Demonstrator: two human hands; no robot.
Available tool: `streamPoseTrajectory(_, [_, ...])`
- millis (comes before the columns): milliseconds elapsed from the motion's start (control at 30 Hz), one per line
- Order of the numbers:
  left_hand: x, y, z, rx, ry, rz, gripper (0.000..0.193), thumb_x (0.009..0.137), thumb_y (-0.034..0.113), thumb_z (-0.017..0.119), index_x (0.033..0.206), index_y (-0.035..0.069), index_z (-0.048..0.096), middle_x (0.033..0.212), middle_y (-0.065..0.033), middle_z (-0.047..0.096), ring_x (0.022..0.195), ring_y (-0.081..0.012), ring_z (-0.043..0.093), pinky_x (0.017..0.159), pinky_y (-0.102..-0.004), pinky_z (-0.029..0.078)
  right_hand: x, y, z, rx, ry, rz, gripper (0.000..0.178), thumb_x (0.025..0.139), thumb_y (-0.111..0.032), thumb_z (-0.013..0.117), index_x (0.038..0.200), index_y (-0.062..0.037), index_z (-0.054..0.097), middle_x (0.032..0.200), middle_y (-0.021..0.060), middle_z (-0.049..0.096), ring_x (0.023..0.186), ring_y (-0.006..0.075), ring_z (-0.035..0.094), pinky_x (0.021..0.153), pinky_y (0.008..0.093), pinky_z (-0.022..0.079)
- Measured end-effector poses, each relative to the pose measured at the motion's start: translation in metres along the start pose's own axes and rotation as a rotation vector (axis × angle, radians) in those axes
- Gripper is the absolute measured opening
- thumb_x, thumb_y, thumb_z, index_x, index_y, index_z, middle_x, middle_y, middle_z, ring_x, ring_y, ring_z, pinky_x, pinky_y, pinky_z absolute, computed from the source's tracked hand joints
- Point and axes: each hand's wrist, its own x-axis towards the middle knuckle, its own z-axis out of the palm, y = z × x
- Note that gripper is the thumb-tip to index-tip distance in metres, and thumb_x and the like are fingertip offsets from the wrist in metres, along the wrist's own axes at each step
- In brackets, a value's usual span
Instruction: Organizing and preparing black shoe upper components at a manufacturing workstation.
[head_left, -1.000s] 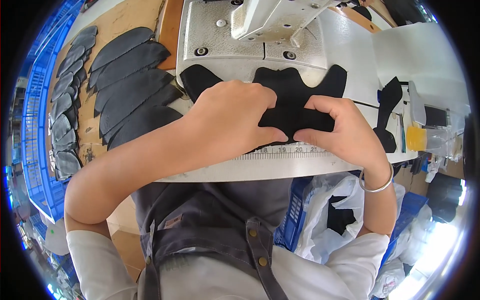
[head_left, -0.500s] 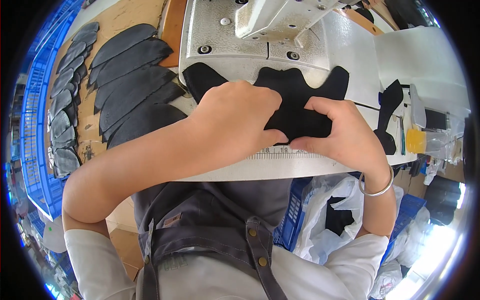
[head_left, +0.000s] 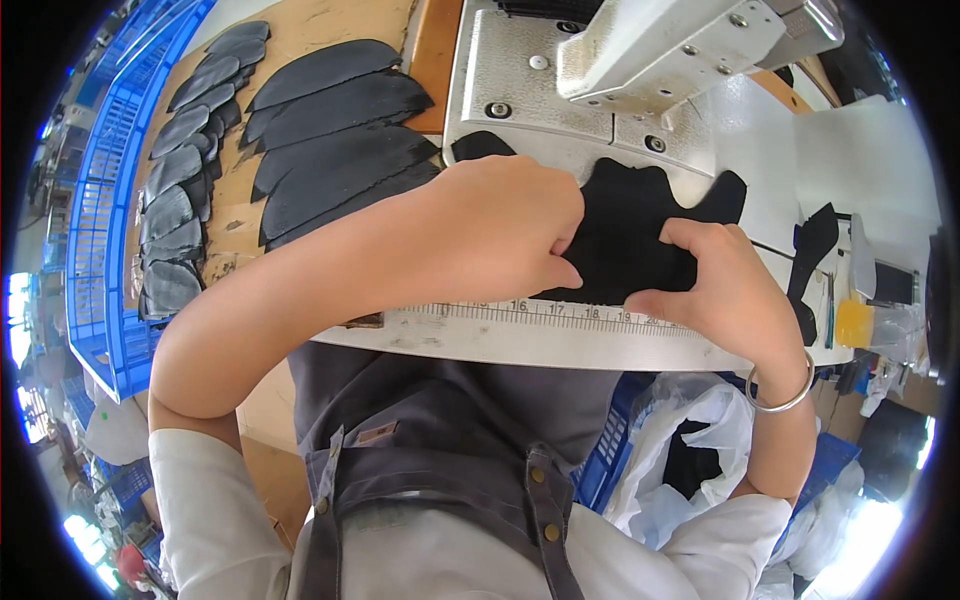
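A black, lobed piece of sheet material (head_left: 630, 235), leather or fabric, lies on the white sewing machine bed near the front edge. My left hand (head_left: 515, 220) is closed on its left part, fingers curled on top and thumb at the near edge; it hides much of that side. Gripping the right edge, my right hand (head_left: 725, 280) has thumb and forefinger bent around the piece, with a silver bangle on the wrist. Beyond both hands rises the white sewing machine (head_left: 650, 55). A ruler strip (head_left: 590, 318) runs along the near edge of the bed.
Overlapping black curved pieces (head_left: 340, 130) lie on the brown board at left, with smaller ones (head_left: 170, 215) beside a blue crate (head_left: 95, 250). At right are a narrow black piece (head_left: 812, 250) and a yellow-ended container (head_left: 853, 325). A white plastic bag (head_left: 735, 420) hangs below the bed.
The whole scene has shifted rightward in the picture as the view turned. Both hands stay on the black piece; the left hand now covers more of its left side.
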Motion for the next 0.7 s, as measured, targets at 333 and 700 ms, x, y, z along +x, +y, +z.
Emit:
streamPoseTrajectory(333, [-0.004, -0.004, 0.003, -0.006, 0.008, -0.001, 0.028, 0.079, 0.023, 0.073, 0.073, -0.001, 0.059, 0.065, -0.0140, 0.061, 0.065, -0.0312, 0.063, 0.058, -0.0367, 0.047, 0.002, -0.002, -0.001, 0.016, -0.022, 0.015, 0.049, 0.061, -0.026, 0.083, 0.087, 0.0102, 0.062, 0.061, 0.0262, 0.055, 0.061, 0.0402, 0.058, 0.059, 0.0406, 0.046])
streamPoseTrajectory(700, [-0.025, 0.010, 0.008, 0.300, 0.156, -0.043, 0.034, 0.080, 0.027, 0.071, 0.095, 0.003, 0.051, 0.077, -0.0113, 0.060, 0.076, -0.0337, 0.061, 0.064, -0.0417, 0.045, 0.000, 0.002, 0.002, 0.024, -0.011, 0.003, 0.047, 0.062, -0.024, 0.083, 0.086, 0.0102, 0.062, 0.062, 0.0261, 0.056, 0.062, 0.0406, 0.059, 0.060, 0.0412, 0.046])
